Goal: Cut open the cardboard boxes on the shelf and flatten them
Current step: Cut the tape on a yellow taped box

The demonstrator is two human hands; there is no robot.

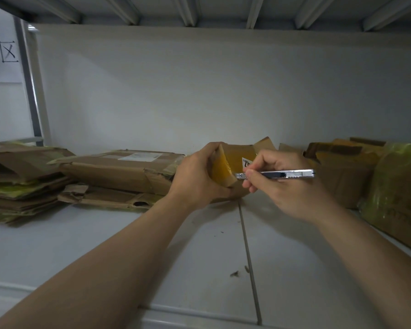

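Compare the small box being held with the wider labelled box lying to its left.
The small box is gripped by the left hand and tilted; the wider box lies flat on flattened cardboard. The small box is covered in yellowish tape; the wider box is mostly bare brown. Both are cardboard with a white label.

Cardboard box [235, 160] w/ glossy yellow tape; knife [280, 174] shiny metal; shelf [128, 245] smooth, matt.

Both bare forearms reach forward and converge. The left grip [195, 176] curls round the end of a small box [237, 153]. The right grip [282, 186] pinches a utility knife [285, 174] (pen-style, fingers curled) just beside it.
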